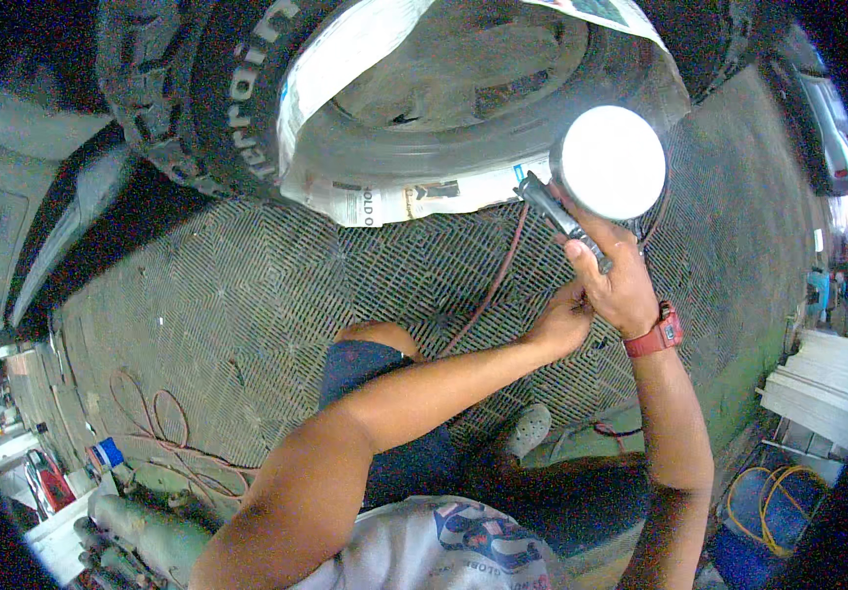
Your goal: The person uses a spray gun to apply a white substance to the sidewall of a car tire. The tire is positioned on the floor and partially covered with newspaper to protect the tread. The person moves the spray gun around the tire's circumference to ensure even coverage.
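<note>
A spray gun with a round white cup on top is gripped in my right hand, its nose toward the wheel. A red watch is on that wrist. Just below the gun, my left hand is closed, close against my right hand; what its fingers hold is hidden. Ahead stands a wheel with a grey rim and a chunky black tire. Newspaper sheets cover the tire around the rim. A thin red hose runs across the floor behind my hands.
Ribbed grey mat tiles cover the floor. Coiled red hose lies at the left, near a green tank. A blue bin with yellow cord sits at the lower right, beside white panels. My bent knee is below.
</note>
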Demonstrator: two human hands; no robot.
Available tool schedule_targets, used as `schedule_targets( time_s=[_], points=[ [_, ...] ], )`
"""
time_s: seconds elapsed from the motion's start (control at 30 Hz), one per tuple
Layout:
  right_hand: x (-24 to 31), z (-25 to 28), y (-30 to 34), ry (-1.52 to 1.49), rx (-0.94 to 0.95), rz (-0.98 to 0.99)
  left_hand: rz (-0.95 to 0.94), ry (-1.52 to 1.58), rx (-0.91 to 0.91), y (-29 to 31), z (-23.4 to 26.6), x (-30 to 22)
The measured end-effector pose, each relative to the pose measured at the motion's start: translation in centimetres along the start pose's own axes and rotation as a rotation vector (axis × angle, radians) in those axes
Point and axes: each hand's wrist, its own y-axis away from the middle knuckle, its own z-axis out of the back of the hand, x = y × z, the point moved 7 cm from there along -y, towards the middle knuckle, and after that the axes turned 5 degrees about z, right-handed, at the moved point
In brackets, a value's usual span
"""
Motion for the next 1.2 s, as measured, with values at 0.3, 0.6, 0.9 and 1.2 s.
schedule_targets(
  time_s=[0.3, 0.6, 0.9, 1.2],
  points=[
    [-1.5, -2.0, 0.3, -0.504, -0.199, -0.241, -0.022, 0.215, -0.176, 2.2, 2.5, 0.0],
    [-5.8, -7.7, 4.3, -0.758, -0.402, -0.342, 0.080, -0.118, -0.222, 5.9, 5.8, 3.0],
    [0.0, -11.2, 2.6, -0.930, -0.133, -0.139, 0.411, -0.698, -0.482, 12.2, 13.5, -0.6],
    [-1.2, -8.7, 3.6, -0.947, -0.134, -0.236, 0.623, -1.770, -0.645, 2.7, 22.8, -11.4]
  ],
)
